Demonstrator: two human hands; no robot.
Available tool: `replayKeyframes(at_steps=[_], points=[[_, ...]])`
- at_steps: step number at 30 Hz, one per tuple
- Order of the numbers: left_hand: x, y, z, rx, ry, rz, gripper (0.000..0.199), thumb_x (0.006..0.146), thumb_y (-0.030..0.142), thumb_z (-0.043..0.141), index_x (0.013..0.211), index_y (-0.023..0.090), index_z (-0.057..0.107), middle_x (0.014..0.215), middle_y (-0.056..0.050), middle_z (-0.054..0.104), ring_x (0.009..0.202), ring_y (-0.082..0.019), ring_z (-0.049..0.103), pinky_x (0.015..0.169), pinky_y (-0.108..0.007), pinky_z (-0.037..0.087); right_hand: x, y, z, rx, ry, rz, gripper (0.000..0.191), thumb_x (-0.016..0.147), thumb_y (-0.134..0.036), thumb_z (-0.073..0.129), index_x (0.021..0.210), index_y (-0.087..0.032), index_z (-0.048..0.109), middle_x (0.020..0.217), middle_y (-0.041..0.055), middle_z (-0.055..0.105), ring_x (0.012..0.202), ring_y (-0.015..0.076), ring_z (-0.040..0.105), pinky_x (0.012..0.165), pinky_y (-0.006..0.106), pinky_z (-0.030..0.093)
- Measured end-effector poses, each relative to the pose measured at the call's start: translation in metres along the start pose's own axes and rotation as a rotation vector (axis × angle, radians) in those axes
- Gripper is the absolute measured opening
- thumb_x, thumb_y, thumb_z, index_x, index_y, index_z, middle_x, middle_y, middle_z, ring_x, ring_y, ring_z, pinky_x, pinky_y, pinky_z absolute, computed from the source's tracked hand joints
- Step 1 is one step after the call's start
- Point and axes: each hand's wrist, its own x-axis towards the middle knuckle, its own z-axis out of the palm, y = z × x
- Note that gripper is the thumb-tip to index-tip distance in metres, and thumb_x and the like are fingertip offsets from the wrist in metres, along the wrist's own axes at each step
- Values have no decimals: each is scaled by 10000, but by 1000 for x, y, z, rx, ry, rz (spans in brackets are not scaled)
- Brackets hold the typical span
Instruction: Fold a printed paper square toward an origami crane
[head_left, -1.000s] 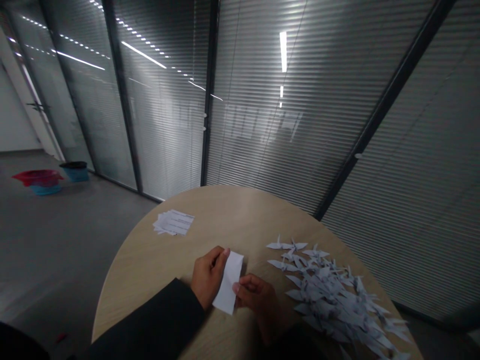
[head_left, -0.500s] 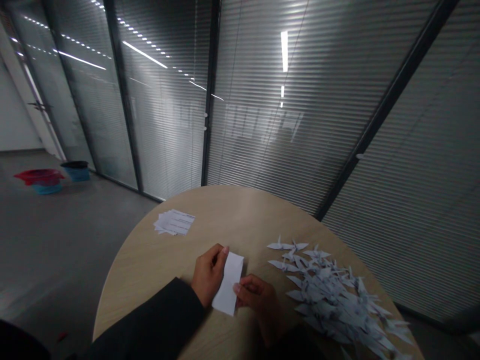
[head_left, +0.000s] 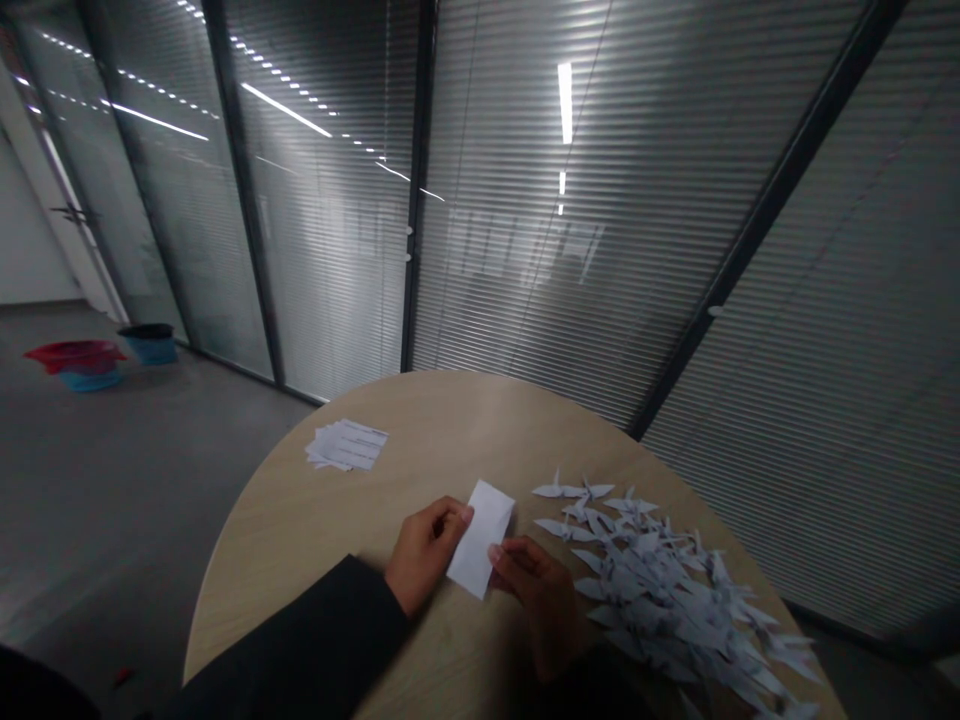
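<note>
- My curled left hand and right hand pinch a white paper strip from both sides, keeping it steady.
- Folded paper cranes sit right of my hands, clear of them.
- A stack of paper slips waits beyond my left hand.

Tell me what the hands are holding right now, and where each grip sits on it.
Both hands hold a white paper strip: the left hand pinches its left long edge, and the right hand pinches its right long edge.
</note>
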Motion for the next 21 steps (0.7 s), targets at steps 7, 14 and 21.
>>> replayKeyframes(at_steps=[7, 14, 21], points=[[-8, 13, -1, 184, 38, 127, 358, 887, 439, 438, 678, 169, 547, 580, 27, 478, 555, -121, 453, 524, -223, 336, 3, 4, 0, 15, 12, -15, 323, 551, -478, 786, 676, -210, 657, 656, 27, 724, 636, 226, 677, 637, 346, 565], [-11, 17, -3, 193, 14, 123, 325, 893, 414, 443, 708, 178, 568, 572, 39, 483, 554, -117, 469, 540, -219, 339, -2, -3, 4, 4, 32, -25, 295, 537, -453, 790, 661, -220, 657, 609, 5, 701, 601, 204, 650, 609, 320, 556], [-5, 12, 0, -18, -64, 25, 306, 808, 452, 571, 776, 152, 627, 598, 24, 533, 549, -121, 489, 534, -219, 375, -4, -20, -1, -27, 55, -16, 350, 523, -497, 783, 665, -205, 655, 654, 28, 725, 653, 235, 685, 648, 337, 556]])
